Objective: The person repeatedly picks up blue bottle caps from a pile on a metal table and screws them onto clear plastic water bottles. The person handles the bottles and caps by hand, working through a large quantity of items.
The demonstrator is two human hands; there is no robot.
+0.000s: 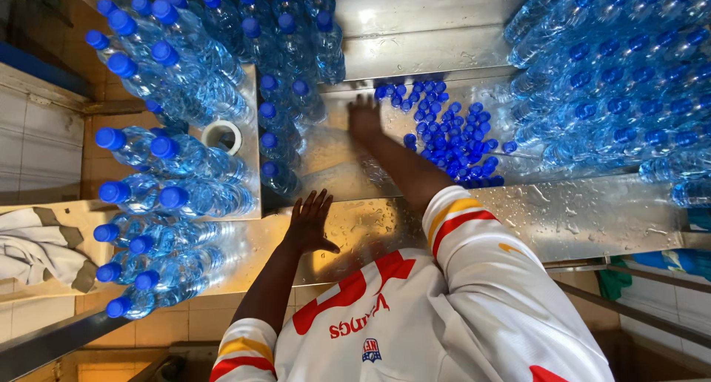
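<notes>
My left hand (307, 223) lies flat with fingers spread on the wet steel table (578, 215), close to my body and holding nothing. My right hand (364, 119) reaches far forward and rests palm down on the metal. Its fingers are beside the left edge of a heap of loose blue bottle caps (448, 134), and it appears to hold nothing. Just left of that hand stands a cluster of capped clear water bottles (285, 93).
Capped bottles with blue caps crowd the left side (170, 152) and the right back (615, 78). A roll of white tape (222, 135) sits among the left bottles. A grey cloth (37, 248) lies on a ledge at far left. A steel wall (415, 26) closes the back.
</notes>
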